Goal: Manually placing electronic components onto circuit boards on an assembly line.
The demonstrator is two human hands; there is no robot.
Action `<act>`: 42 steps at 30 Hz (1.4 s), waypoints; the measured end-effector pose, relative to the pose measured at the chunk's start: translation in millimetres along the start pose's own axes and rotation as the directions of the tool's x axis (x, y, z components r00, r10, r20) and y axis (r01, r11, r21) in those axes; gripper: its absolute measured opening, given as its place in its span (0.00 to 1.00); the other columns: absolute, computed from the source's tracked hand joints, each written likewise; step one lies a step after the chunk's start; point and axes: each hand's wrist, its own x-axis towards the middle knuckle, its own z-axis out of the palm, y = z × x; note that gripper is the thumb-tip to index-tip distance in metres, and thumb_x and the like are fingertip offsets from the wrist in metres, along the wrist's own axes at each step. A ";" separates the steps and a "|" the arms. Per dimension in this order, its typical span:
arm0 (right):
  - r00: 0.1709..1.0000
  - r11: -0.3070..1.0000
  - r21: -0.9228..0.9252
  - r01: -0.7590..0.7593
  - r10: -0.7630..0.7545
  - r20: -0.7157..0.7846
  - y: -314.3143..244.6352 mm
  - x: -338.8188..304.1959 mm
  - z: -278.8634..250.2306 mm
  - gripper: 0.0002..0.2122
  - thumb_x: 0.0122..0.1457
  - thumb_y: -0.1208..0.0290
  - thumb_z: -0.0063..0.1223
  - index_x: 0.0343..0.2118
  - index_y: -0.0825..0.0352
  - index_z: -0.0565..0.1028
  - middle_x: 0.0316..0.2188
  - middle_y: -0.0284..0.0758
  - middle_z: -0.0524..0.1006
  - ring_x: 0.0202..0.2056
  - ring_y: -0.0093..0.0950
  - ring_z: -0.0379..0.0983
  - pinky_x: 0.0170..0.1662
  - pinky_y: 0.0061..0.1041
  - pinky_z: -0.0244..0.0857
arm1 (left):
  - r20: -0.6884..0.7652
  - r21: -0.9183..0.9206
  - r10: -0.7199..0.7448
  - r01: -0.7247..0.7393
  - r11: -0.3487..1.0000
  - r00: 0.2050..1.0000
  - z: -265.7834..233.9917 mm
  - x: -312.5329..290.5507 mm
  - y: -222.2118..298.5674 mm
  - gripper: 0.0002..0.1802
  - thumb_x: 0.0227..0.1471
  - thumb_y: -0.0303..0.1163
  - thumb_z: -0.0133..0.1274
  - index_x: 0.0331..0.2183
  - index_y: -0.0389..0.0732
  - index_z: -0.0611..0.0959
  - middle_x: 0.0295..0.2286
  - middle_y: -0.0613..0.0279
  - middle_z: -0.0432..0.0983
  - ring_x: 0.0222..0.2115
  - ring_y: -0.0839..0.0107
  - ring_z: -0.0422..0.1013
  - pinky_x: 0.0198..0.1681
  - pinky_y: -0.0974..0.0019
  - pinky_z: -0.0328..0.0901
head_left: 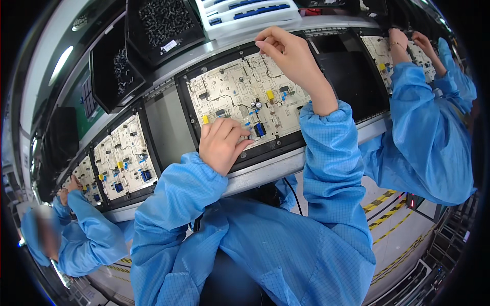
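Observation:
A pale printed circuit board (232, 84) lies in a black carrier frame on the line before me. On it stand small black, blue and yellow components, among them a blue transformer (261, 130) near the board's close edge. My left hand (222, 145) rests over the near left part of the board, its fingers bent together beside the transformer. Whatever is under those fingertips is hidden. Over the board's far edge my right hand (289, 52) is raised, thumb and forefinger drawn together. I cannot make out whether a small part sits between them.
Beyond the line stand a large black bin (185, 43) and a smaller one (116, 103), both with small black parts. A white tray (245, 25) carries blue parts. More boards (127, 137) sit leftward. Co-workers in blue sleeves (426, 137) work on both sides.

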 end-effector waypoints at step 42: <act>0.905 0.933 -0.117 -0.340 0.291 -0.311 -22.2 -149.4 -9.9 0.08 0.47 0.83 0.51 0.33 0.70 0.73 0.24 0.29 0.71 0.26 0.14 0.66 0.30 0.12 0.61 | 0.159 0.590 -0.404 0.241 0.770 0.901 -70.2 205.2 -204.7 0.14 0.42 0.39 0.54 0.33 0.47 0.77 0.34 0.57 0.74 0.38 0.61 0.69 0.41 0.59 0.63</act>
